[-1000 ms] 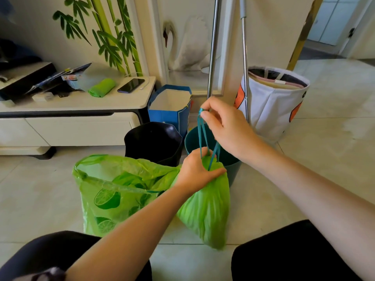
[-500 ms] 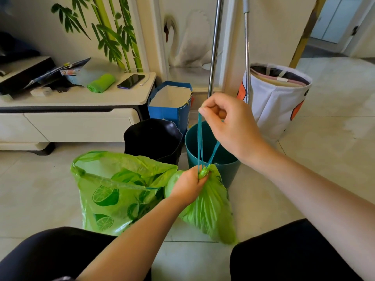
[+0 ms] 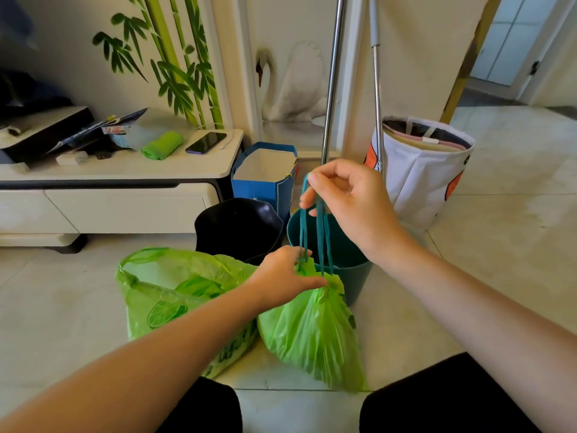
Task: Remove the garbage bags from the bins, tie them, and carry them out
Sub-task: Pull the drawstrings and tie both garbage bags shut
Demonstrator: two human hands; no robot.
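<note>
A green drawstring garbage bag hangs gathered at its neck in front of the teal bin. My left hand pinches the bunched neck. My right hand holds the teal drawstrings up, taut above the neck. A second green bag with a lime print lies open on the floor to the left, partly behind my left forearm. The black bin stands behind it, beside the teal bin.
A blue paper bag and a white fabric basket stand by the wall. Two metal poles lean there. A low white cabinet on the left bears a phone and a green bag roll. A doorway opens at far right.
My right hand has stayed raised with the strings while shifting slightly. My left hand has slid up along the bag to its neck, and the neck is now bunched tighter.
</note>
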